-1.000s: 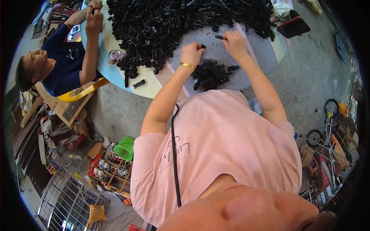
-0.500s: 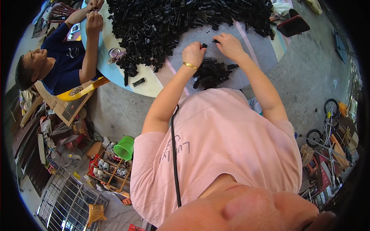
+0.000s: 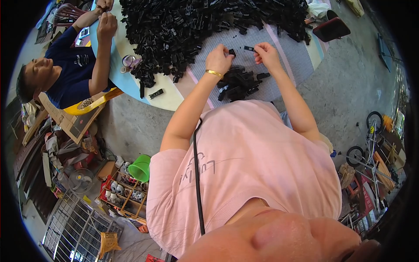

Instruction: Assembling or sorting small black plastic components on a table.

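Note:
My left hand [image 3: 219, 60], with a gold bracelet at its wrist, is closed around a small black plastic part [image 3: 231, 53] that sticks out past the fingertips. Between the thumb and fingers of my right hand [image 3: 266, 56] is another slim black plastic part [image 3: 249, 48], its end pointing toward the left hand. Both hands hover over the patterned table cover. Just below them, close to my body, lies a small heap of black plastic parts [image 3: 239, 83]. A far larger pile of the same kind of parts [image 3: 183, 30] spreads across the table beyond.
A co-worker [image 3: 72, 65] sits at the left of the round table [image 3: 168, 97], hands raised. Near that person stand a clear cup [image 3: 128, 60] and one loose black part [image 3: 156, 93]. A dark red case [image 3: 331, 29] lies at the right edge, beside a white plastic bag [image 3: 319, 8].
My right hand has turned and shifted slightly right, bringing its black part into plainer view. My left hand has barely moved and still grips its part.

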`<act>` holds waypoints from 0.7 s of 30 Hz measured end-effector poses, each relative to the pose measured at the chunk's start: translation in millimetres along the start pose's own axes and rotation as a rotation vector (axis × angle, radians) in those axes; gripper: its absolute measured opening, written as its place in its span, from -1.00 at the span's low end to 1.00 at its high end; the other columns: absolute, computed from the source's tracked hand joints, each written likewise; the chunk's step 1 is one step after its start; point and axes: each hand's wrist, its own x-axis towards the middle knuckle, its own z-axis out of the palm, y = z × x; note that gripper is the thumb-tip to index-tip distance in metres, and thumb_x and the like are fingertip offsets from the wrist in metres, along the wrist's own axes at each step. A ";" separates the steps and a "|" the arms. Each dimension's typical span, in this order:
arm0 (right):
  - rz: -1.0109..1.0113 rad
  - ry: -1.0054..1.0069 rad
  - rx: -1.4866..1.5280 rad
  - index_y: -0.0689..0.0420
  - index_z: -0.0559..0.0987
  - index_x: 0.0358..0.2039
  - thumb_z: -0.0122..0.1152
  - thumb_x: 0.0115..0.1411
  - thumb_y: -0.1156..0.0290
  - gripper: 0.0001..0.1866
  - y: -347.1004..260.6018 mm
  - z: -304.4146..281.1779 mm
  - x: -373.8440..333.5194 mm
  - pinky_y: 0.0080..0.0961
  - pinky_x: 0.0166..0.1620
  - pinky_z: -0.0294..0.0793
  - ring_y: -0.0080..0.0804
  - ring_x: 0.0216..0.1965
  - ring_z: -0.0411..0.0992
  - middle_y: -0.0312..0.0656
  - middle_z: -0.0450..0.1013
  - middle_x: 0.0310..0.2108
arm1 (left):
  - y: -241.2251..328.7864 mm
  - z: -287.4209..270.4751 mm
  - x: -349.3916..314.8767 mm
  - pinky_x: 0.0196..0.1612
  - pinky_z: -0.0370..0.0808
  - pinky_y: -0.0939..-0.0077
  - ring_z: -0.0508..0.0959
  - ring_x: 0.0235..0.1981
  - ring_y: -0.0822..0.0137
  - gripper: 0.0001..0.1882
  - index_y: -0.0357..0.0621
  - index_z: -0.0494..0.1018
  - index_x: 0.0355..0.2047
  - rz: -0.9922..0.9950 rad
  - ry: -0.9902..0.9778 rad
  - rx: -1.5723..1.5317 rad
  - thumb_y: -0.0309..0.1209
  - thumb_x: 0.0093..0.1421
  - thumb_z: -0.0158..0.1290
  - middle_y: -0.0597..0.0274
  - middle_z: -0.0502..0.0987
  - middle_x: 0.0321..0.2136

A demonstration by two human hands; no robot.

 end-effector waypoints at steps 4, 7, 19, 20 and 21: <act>0.031 -0.040 0.035 0.24 0.50 -0.36 0.11 0.09 0.33 -0.78 -3.4 6.7 -6.0 -0.72 -0.62 0.38 -0.66 -0.68 0.33 -0.27 0.42 -0.60 | -3.5 -9.6 6.8 -0.31 0.43 0.34 0.47 -0.37 0.13 -0.70 -0.03 0.46 -0.32 0.522 0.060 0.060 -0.47 -0.15 0.15 0.16 0.42 -0.41; 0.028 -0.132 0.052 0.22 0.52 -0.30 0.09 0.12 0.33 -0.77 -2.8 21.8 -12.6 -0.78 -0.58 0.38 -0.70 -0.66 0.31 -0.32 0.42 -0.58 | -7.2 -3.8 9.1 -0.33 0.43 0.34 0.47 -0.39 0.14 -0.71 -0.06 0.46 -0.34 0.435 0.038 0.064 -0.43 -0.17 0.17 0.18 0.43 -0.43; -0.122 -0.196 -0.285 0.20 0.55 -0.32 0.10 0.09 0.35 -0.79 5.5 37.6 -3.8 -0.75 -0.57 0.38 -0.69 -0.65 0.34 -0.34 0.44 -0.60 | -25.0 9.3 -6.1 -0.50 0.42 0.53 0.49 -0.58 0.37 -0.77 -0.24 0.49 -0.43 0.139 0.059 -0.278 -0.34 -0.05 0.15 0.20 0.51 -0.57; -0.146 -0.192 -0.353 0.20 0.55 -0.32 0.11 0.09 0.35 -0.79 2.0 38.6 -4.1 -0.74 -0.57 0.39 -0.68 -0.64 0.34 -0.33 0.44 -0.61 | -27.3 10.5 -2.4 -0.50 0.42 0.53 0.49 -0.58 0.37 -0.77 -0.24 0.49 -0.43 0.136 0.062 -0.278 -0.34 -0.05 0.15 0.20 0.51 -0.57; -0.171 -0.187 -0.421 0.20 0.55 -0.32 0.12 0.08 0.35 -0.79 -0.7 39.6 -4.0 -0.73 -0.56 0.39 -0.67 -0.64 0.35 -0.33 0.44 -0.61 | -29.0 11.5 1.9 -0.55 0.40 0.56 0.47 -0.63 0.41 -0.77 -0.26 0.49 -0.42 0.079 0.005 -0.273 -0.33 -0.02 0.13 0.21 0.51 -0.60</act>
